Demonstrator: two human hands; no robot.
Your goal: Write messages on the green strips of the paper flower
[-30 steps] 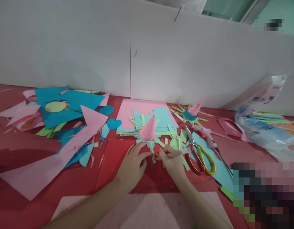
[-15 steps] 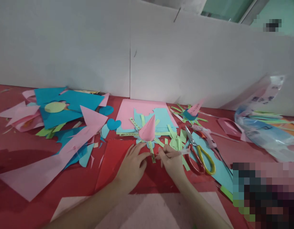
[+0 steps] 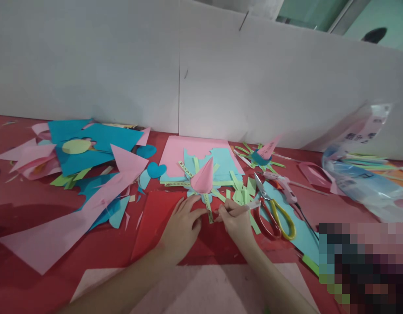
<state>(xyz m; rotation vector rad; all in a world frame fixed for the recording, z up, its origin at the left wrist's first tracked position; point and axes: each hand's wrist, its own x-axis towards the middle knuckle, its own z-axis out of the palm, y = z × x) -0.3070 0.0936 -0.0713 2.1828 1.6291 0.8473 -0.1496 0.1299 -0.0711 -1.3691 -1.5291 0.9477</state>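
Observation:
A pink paper cone stands on a light blue scalloped base with green strips radiating from it, some marked with dark patterns. My left hand lies on the red surface with its fingers spread, the index fingertip at the edge of the front strip. On the strip's other side, my right hand pinches a pale pen, its tip near the strip's lower end. Loose green strips lie just beyond my right hand.
Scissors with red and yellow handles and a pink glue gun lie right. Another cone craft sits behind them. Pink and blue scraps cover the left. A plastic bag is far right. A white wall stands behind.
The pen and my right fingers have shifted slightly down along the front strip. My left hand and the cone look the same.

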